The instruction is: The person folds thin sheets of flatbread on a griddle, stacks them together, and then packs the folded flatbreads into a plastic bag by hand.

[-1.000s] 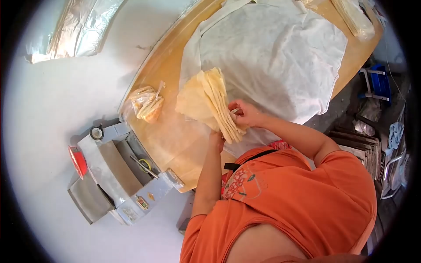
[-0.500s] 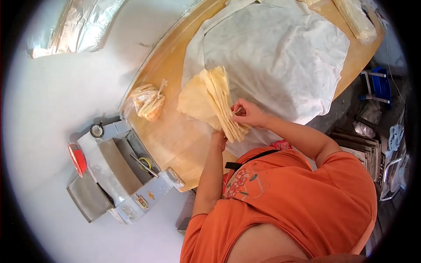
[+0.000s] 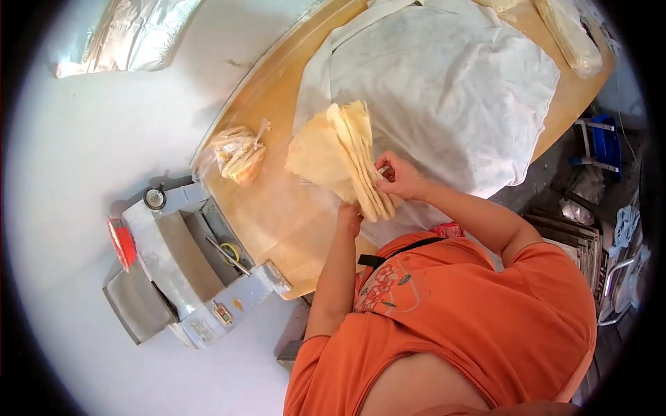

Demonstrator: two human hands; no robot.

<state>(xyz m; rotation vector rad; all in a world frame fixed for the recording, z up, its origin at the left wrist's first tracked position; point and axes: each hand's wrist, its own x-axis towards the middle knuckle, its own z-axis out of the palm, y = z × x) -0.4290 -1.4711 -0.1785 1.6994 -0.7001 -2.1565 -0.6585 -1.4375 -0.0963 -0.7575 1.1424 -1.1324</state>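
Near the centre of the frame, we saw the fanned bundle of thin, pale-yellow sheets [image 3: 354, 154] above the tan, smooth tabletop [image 3: 258, 218], before the large white cloth [image 3: 444, 90]. The left hand [image 3: 351, 218] gripped its lower end, although the fingers were mostly hidden from us; the right hand [image 3: 402, 177] pinched the folds at their right edge. We judged that a layer could tear if this pinch pulled too strongly, or the bundle could slide apart if the left hold became loose.
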